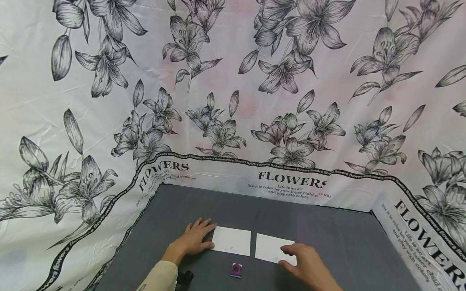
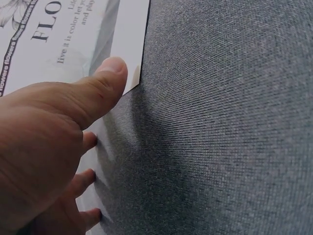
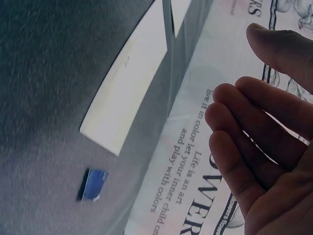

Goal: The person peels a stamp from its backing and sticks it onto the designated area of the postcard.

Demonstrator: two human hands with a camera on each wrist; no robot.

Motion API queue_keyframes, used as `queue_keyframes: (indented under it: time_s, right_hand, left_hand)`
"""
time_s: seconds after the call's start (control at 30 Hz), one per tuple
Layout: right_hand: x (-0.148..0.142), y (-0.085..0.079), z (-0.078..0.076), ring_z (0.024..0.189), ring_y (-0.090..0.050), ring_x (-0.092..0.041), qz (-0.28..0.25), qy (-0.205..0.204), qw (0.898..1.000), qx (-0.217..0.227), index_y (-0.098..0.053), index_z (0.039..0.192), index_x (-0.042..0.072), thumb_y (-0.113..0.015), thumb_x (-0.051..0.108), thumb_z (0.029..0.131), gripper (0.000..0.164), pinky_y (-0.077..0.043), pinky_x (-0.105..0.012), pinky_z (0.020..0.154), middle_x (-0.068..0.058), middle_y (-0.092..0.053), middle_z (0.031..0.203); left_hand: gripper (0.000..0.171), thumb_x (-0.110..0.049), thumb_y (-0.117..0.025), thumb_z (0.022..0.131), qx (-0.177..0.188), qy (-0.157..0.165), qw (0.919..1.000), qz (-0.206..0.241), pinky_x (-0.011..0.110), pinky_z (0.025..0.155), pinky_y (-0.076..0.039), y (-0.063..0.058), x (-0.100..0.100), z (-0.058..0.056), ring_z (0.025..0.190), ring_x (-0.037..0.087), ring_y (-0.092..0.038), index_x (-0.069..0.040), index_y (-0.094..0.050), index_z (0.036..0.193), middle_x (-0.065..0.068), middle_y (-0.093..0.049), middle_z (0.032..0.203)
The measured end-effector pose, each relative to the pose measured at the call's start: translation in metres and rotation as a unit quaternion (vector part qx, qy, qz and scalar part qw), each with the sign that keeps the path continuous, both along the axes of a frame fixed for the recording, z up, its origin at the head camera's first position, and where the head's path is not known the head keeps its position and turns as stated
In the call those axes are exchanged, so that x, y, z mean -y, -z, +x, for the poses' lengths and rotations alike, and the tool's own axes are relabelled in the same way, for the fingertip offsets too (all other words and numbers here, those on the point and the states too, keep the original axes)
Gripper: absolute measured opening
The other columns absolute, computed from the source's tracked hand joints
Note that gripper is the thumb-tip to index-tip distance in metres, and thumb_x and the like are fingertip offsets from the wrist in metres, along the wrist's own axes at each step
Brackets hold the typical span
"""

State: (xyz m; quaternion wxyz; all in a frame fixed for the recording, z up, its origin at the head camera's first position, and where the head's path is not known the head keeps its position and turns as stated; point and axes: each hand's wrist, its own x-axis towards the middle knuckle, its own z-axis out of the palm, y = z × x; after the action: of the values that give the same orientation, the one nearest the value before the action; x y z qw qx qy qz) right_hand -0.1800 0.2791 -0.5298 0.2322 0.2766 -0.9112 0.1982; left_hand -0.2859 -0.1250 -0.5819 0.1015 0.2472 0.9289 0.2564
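Note:
Two white cards lie side by side with a narrow gap: a left card (image 1: 231, 240) and a right card (image 1: 268, 245). My left hand (image 1: 193, 239) rests on the grey cloth with fingers spread, its thumb tip at the left card's corner. In the left wrist view the thumb (image 2: 110, 73) overlaps the card's edge. My right hand (image 1: 307, 260) is over the right end of the right card, thumb and fingers apart. The right wrist view shows its fingers (image 3: 254, 132) loosely extended, holding nothing.
A small purple square item (image 1: 236, 270) with a dark round centre lies nearer me, below the cards. The grey surface (image 1: 214, 206) is bordered at the back and sides by a white flower-printed curtain (image 1: 233, 169). A black object (image 1: 185, 277) shows beside the left sleeve.

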Motion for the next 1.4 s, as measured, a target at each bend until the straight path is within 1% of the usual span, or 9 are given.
queue_keyframes:
  time_s: [0.23, 0.37, 0.63, 0.9, 1.07, 1.13, 1.27, 1.37, 1.4]
  right_hand:
    - [0.017, 0.001, -0.004, 0.08, -0.073, -0.014, -0.003, -0.011, 0.996, 0.088, -0.083, 0.102, 0.007, -0.095, 0.016, 0.08, 0.026, -0.059, -0.031, 0.071, -0.002, -0.082, 0.095]
    - [0.03, 0.004, -0.007, 0.082, -0.074, -0.015, -0.001, -0.013, 0.992, 0.129, -0.083, 0.105, 0.005, -0.093, 0.017, 0.083, 0.027, -0.06, -0.033, 0.073, -0.003, -0.082, 0.097]
    - [0.055, 0.017, -0.012, 0.08, -0.072, -0.01, 0.017, -0.038, 0.993, 0.11, -0.083, 0.103, 0.005, -0.092, 0.018, 0.084, 0.025, -0.058, -0.033, 0.073, -0.002, -0.081, 0.092]
    - [0.079, 0.029, -0.018, 0.083, -0.071, -0.008, 0.049, -0.062, 0.988, 0.133, -0.083, 0.102, 0.008, -0.092, 0.024, 0.084, 0.025, -0.059, -0.035, 0.078, 0.002, -0.08, 0.09]
    - [0.092, 0.037, -0.02, 0.078, -0.064, -0.002, 0.044, -0.064, 0.986, 0.149, -0.083, 0.097, 0.011, -0.092, 0.023, 0.083, 0.02, -0.055, -0.031, 0.071, 0.006, -0.075, 0.084]
    - [0.096, 0.041, -0.022, 0.074, -0.057, 0.001, 0.039, -0.061, 0.984, 0.165, -0.082, 0.093, 0.013, -0.091, 0.024, 0.083, 0.017, -0.051, -0.028, 0.067, 0.01, -0.071, 0.079]
    - [0.104, 0.045, -0.023, 0.068, -0.046, 0.005, 0.03, -0.06, 0.98, 0.187, -0.08, 0.085, 0.017, -0.091, 0.026, 0.084, 0.014, -0.044, -0.025, 0.062, 0.015, -0.064, 0.072]
    - [0.109, 0.045, -0.023, 0.068, -0.051, 0.004, 0.029, -0.059, 0.982, 0.178, -0.08, 0.084, 0.017, -0.092, 0.027, 0.084, 0.015, -0.047, -0.025, 0.062, 0.014, -0.068, 0.073]
    - [0.11, 0.046, -0.023, 0.07, -0.054, 0.003, 0.03, -0.059, 0.982, 0.175, -0.081, 0.086, 0.016, -0.092, 0.027, 0.084, 0.015, -0.049, -0.026, 0.063, 0.013, -0.07, 0.075]
  left_hand:
    - [0.073, -0.037, -0.078, 0.102, 0.014, -0.017, 0.9996, -0.019, 0.081, 0.125, -0.015, -0.001, -0.003, -0.001, 0.164, 0.053, -0.024, -0.016, -0.049, 0.165, 0.02, -0.037, 0.175]
    - [0.072, -0.038, -0.078, 0.102, 0.011, -0.014, 0.9998, -0.005, 0.082, 0.123, -0.015, 0.004, -0.002, -0.003, 0.163, 0.055, -0.025, -0.017, -0.05, 0.165, 0.021, -0.038, 0.175]
    - [0.073, -0.034, -0.08, 0.101, 0.011, -0.011, 0.9996, -0.022, 0.082, 0.124, -0.015, -0.003, -0.004, -0.003, 0.163, 0.055, -0.025, -0.014, -0.05, 0.164, 0.021, -0.038, 0.175]
    - [0.073, -0.032, -0.083, 0.098, 0.014, -0.022, 0.9988, -0.041, 0.082, 0.124, -0.017, -0.006, -0.007, 0.001, 0.163, 0.054, -0.025, -0.016, -0.053, 0.162, 0.019, -0.037, 0.175]
    - [0.073, -0.031, -0.083, 0.098, 0.014, -0.019, 0.9992, -0.033, 0.082, 0.124, -0.016, -0.005, -0.006, 0.0, 0.163, 0.054, -0.024, -0.014, -0.053, 0.162, 0.021, -0.037, 0.175]
    - [0.073, -0.032, -0.083, 0.098, 0.011, -0.014, 0.9995, -0.026, 0.083, 0.123, -0.015, -0.001, -0.005, -0.002, 0.162, 0.056, -0.024, -0.015, -0.053, 0.162, 0.021, -0.037, 0.175]
    - [0.074, -0.037, -0.082, 0.098, -0.004, -0.004, 0.9999, -0.013, 0.084, 0.121, -0.016, 0.023, 0.001, -0.014, 0.162, 0.056, -0.025, -0.023, -0.051, 0.164, 0.02, -0.036, 0.176]
    - [0.074, -0.04, -0.081, 0.099, -0.009, -0.003, 0.9999, -0.008, 0.084, 0.122, -0.015, 0.041, 0.005, -0.022, 0.163, 0.054, -0.023, -0.027, -0.05, 0.165, 0.017, -0.035, 0.177]
    - [0.075, -0.041, -0.082, 0.098, -0.007, -0.004, 1.0, -0.005, 0.084, 0.122, -0.014, 0.042, 0.005, -0.022, 0.164, 0.054, -0.022, -0.028, -0.05, 0.165, 0.017, -0.034, 0.177]
